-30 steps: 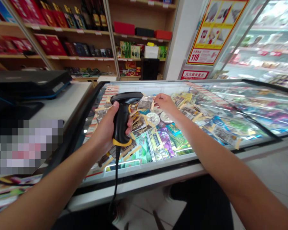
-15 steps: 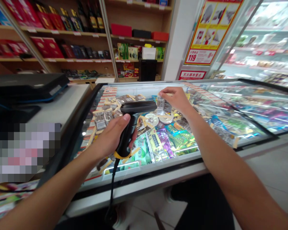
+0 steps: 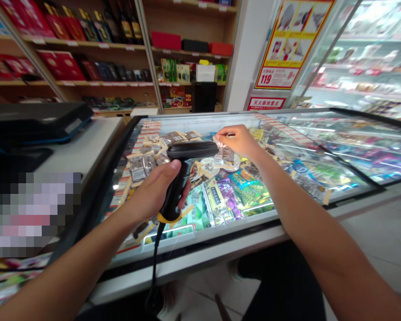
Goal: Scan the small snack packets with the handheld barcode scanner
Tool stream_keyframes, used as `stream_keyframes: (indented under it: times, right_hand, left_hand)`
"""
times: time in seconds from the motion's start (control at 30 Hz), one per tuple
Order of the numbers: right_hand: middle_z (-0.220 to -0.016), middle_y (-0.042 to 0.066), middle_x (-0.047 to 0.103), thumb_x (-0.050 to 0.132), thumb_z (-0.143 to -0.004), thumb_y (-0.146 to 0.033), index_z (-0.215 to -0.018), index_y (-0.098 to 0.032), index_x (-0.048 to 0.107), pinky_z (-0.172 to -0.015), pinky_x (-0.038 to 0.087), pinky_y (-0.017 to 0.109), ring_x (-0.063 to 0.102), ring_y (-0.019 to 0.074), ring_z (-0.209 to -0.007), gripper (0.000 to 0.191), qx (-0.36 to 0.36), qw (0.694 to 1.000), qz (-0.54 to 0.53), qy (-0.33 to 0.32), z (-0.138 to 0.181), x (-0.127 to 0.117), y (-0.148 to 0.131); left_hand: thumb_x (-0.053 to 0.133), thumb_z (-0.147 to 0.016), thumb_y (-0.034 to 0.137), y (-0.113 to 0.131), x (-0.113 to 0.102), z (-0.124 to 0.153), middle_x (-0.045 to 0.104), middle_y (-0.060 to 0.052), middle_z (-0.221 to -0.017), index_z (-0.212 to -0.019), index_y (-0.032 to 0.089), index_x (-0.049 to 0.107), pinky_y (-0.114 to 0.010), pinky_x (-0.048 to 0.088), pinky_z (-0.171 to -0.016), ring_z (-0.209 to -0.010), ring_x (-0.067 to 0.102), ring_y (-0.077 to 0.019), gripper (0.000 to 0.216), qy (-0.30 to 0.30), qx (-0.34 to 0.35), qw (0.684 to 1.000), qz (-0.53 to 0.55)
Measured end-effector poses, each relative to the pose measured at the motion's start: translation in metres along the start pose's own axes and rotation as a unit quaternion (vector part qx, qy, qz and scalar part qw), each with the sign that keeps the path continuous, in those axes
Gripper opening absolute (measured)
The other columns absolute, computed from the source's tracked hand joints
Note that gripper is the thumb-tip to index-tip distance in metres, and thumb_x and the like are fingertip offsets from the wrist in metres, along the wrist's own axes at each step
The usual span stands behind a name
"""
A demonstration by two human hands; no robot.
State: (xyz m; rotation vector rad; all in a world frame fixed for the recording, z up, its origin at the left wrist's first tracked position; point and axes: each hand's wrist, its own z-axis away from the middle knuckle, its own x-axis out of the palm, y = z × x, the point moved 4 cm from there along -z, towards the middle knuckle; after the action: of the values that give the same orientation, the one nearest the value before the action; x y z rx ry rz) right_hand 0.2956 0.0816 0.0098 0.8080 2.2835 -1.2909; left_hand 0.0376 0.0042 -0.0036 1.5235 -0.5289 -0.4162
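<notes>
My left hand [image 3: 157, 189] is wrapped round the handle of a black barcode scanner [image 3: 177, 187], whose head points right and whose cord hangs down over the front edge. To the right of it, my right hand [image 3: 237, 140] pinches the upper edge of a small clear packet [image 3: 225, 154] with dark contents. The packet hangs close in front of the scanner head, apart from the glass as far as I can tell. Several similar packets [image 3: 142, 166] with tan tape strips lie on the glass top of a freezer [image 3: 187, 247]. Colourful bags [image 3: 254, 189] show through the glass.
At the left stands a counter [image 3: 96, 147] with a black device [image 3: 36, 122] on it. Shelves [image 3: 103, 44] with boxes and bottles line the back. A poster [image 3: 292, 44] hangs on the pillar, and a lit display case [image 3: 370, 67] is at the right.
My right hand and the packet have moved slightly down and left, nearer the scanner head. The scanner in my left hand stays almost still.
</notes>
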Motion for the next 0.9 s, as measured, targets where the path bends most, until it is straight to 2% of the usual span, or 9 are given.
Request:
stream_keyframes:
  times: [0.17, 0.33, 0.5, 0.63, 0.7, 0.77, 0.83, 0.9]
  right_hand:
    - [-0.085, 0.005, 0.078, 0.067, -0.085, -0.033, -0.079, -0.018, 0.078, -0.088, 0.052, 0.037, 0.071, 0.0248, -0.087, 0.019, 0.008, 1.000, 0.004, 0.001, -0.001, -0.001, 0.004]
    - [-0.087, 0.006, 0.079, 0.067, -0.085, -0.030, -0.080, -0.018, 0.078, -0.088, 0.052, 0.035, 0.071, 0.0239, -0.088, 0.018, 0.012, 1.000, 0.004, -0.001, -0.001, -0.002, 0.005]
    - [-0.087, 0.006, 0.079, 0.067, -0.087, -0.031, -0.084, -0.018, 0.080, -0.084, 0.052, 0.035, 0.071, 0.0237, -0.087, 0.019, 0.012, 1.000, 0.021, -0.003, -0.001, -0.004, 0.003]
    - [-0.085, 0.006, 0.078, 0.068, -0.087, -0.029, -0.084, -0.019, 0.081, -0.081, 0.051, 0.036, 0.070, 0.0236, -0.082, 0.016, 0.029, 0.994, 0.099, -0.020, -0.001, -0.017, 0.016]
    - [-0.081, 0.007, 0.077, 0.071, -0.084, -0.025, -0.080, -0.020, 0.081, -0.078, 0.051, 0.037, 0.069, 0.0240, -0.077, 0.012, 0.067, 0.982, 0.173, -0.040, 0.001, -0.028, 0.034]
    - [-0.077, 0.008, 0.076, 0.074, -0.080, -0.020, -0.075, -0.021, 0.080, -0.081, 0.051, 0.041, 0.069, 0.0263, -0.076, 0.008, 0.125, 0.956, 0.262, -0.046, 0.004, -0.041, 0.054]
    - [-0.080, 0.012, 0.076, 0.077, -0.077, -0.018, -0.072, -0.021, 0.079, -0.089, 0.050, 0.050, 0.071, 0.0322, -0.087, 0.006, 0.171, 0.924, 0.342, -0.026, 0.007, -0.051, 0.068]
    - [-0.092, 0.016, 0.077, 0.078, -0.077, -0.018, -0.076, -0.020, 0.080, -0.097, 0.046, 0.059, 0.068, 0.0394, -0.104, 0.003, 0.187, 0.904, 0.385, 0.005, 0.009, -0.052, 0.071]
  left_hand:
    - [0.057, -0.092, 0.054, -0.001, 0.000, -0.001, 0.063, -0.008, -0.058, -0.088, 0.016, 0.068, -0.025, 0.041, -0.040, -0.039, 0.055, -0.0180, 0.040, 0.003, 0.007, 1.000, -0.011]
    - [0.056, -0.092, 0.056, 0.000, -0.003, -0.002, 0.061, -0.008, -0.057, -0.076, 0.017, 0.063, -0.024, 0.040, -0.039, -0.039, 0.055, -0.0170, 0.043, 0.013, 0.018, 1.000, -0.020]
    - [0.055, -0.092, 0.065, 0.001, -0.004, -0.001, 0.062, -0.005, -0.058, -0.083, 0.017, 0.062, -0.023, 0.040, -0.039, -0.040, 0.055, -0.0153, 0.049, 0.006, 0.021, 0.999, -0.034]
    - [0.055, -0.089, 0.072, 0.002, -0.003, 0.000, 0.061, -0.002, -0.059, -0.088, 0.017, 0.061, -0.022, 0.038, -0.039, -0.041, 0.052, -0.0122, 0.055, 0.018, 0.018, 1.000, -0.018]
    - [0.057, -0.087, 0.074, 0.004, -0.002, 0.000, 0.061, -0.002, -0.059, -0.089, 0.017, 0.061, -0.022, 0.038, -0.040, -0.041, 0.051, -0.0116, 0.057, 0.033, 0.020, 0.999, -0.012]
    - [0.059, -0.086, 0.073, 0.007, -0.003, -0.001, 0.061, -0.002, -0.059, -0.088, 0.017, 0.060, -0.022, 0.038, -0.039, -0.041, 0.052, -0.0117, 0.057, 0.056, 0.023, 0.998, -0.006]
    - [0.060, -0.085, 0.073, 0.011, -0.004, -0.001, 0.060, -0.002, -0.058, -0.083, 0.017, 0.058, -0.022, 0.038, -0.039, -0.040, 0.051, -0.0116, 0.056, 0.077, 0.028, 0.997, -0.001]
    - [0.062, -0.084, 0.072, 0.015, -0.003, -0.002, 0.059, -0.001, -0.057, -0.079, 0.017, 0.056, -0.022, 0.038, -0.039, -0.040, 0.051, -0.0113, 0.055, 0.090, 0.031, 0.995, 0.003]
